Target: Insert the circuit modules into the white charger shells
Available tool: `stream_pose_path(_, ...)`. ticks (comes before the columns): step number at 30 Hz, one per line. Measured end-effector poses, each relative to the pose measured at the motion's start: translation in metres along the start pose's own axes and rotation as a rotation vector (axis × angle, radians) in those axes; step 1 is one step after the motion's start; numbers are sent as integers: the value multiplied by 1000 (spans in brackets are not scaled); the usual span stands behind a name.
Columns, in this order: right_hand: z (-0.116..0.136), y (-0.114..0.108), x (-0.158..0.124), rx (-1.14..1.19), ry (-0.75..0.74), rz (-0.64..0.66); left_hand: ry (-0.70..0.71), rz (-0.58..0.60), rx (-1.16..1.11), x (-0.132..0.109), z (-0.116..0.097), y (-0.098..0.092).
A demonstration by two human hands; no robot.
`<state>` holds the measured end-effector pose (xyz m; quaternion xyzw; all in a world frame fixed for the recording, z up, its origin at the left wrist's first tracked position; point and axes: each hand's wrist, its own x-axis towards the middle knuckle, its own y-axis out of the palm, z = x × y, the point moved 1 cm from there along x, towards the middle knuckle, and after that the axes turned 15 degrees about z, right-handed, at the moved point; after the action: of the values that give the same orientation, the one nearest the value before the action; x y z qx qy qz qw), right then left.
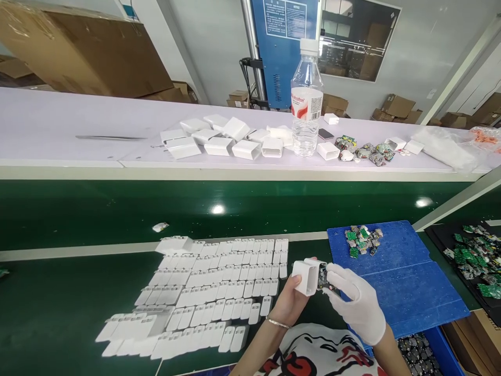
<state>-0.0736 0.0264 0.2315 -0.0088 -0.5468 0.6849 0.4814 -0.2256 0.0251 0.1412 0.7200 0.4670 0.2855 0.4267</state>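
My bare left hand [291, 302] is closed around a white plastic housing [306, 277], its open end facing right. Gloved in white, my right hand [358, 303] pinches a small circuit board assembly [323, 275] at the mouth of that housing. How far the board sits inside cannot be made out. Left of my hands, many white housings [219, 292] lie in close rows on the green work surface. A small pile of circuit boards [362, 240] rests on a blue sheet [395, 282] to the right.
A raised shelf [78, 117] runs across the back, bearing loose white housings [219, 137], a water bottle [307, 104] and a plastic bag [446, 149]. At the right stand a black tray of boards [479, 256] and a blue bin [442, 344] holding dark parts.
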Motion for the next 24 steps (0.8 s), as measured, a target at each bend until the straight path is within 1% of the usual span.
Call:
stream_pose_path(5, 9, 0, 5, -101, -58, 36, 13, -5, 36, -4, -2, 0)
stream_pose_path(10, 12, 2, 3, -165, -47, 51, -10, -3, 98, -8, -3, 3)
stream_pose_path(14, 9, 6, -2, -149, -16, 62, -35, -32, 123, -9, 1, -1)
stream_pose_path(16, 6, 8, -4, -93, 8, 100, -37, -37, 75, -8, 4, -1)
stream_pose_path(17, 4, 9, -6, -32, 41, 129, -33, -38, 30, -7, 6, 0)
stream_pose_path(18, 1, 10, -7, 51, 114, 147, -24, -40, -22, -7, 8, 1)
stream_pose_path(19, -3, 11, -9, 155, 224, 144, -12, -45, -73, -6, 9, 3)
stream_pose_path(21, -10, 17, -12, 427, 477, 88, 11, -63, -156, -4, 13, 7)
stream_pose_path(22, -14, 22, -14, 584, 577, 49, 18, -77, -185, -3, 14, 9)
stream_pose_path(23, -16, 29, -15, 738, 640, 25, 21, -96, -208, -2, 16, 10)
stream_pose_path(24, -18, 37, -16, 877, 665, 21, 20, -120, -226, -1, 17, 10)
